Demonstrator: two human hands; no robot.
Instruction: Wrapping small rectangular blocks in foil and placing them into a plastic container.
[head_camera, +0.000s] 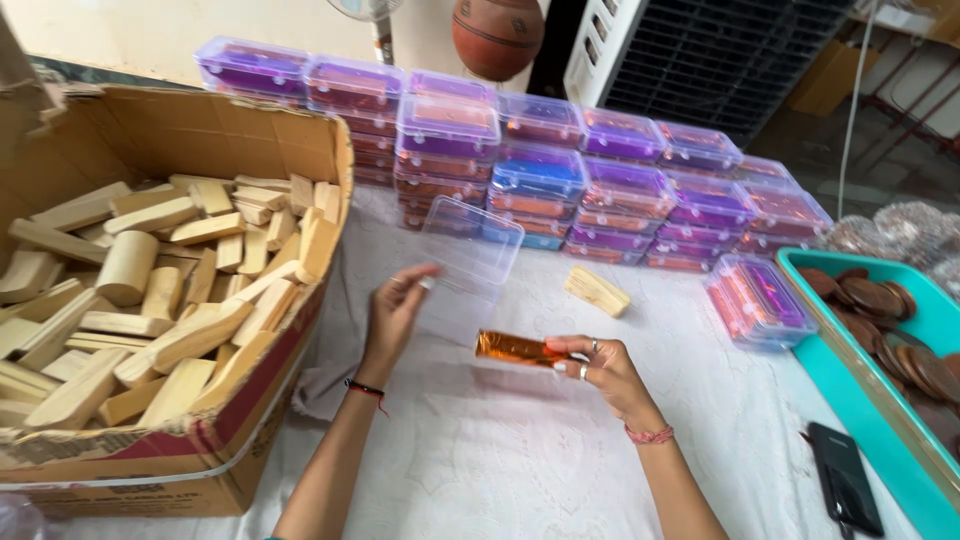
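My right hand (600, 368) grips a shiny orange foil-wrapped bar (515, 348) by its right end, just above the white cloth. My left hand (398, 310) reaches toward an open clear plastic box (470, 250) with its lid raised, fingertips touching its near edge. A bare wooden block (597, 291) lies on the cloth to the right of the box. Both wrists wear thread bands.
A big cardboard carton (200, 130) full of wooden blocks sits at left. Stacks of lidded clear boxes (620, 185) with coloured contents line the back. One filled box (757, 302) stands at right, beside a teal tray (850, 390) of brown discs. A dark phone (845, 477) lies near the tray.
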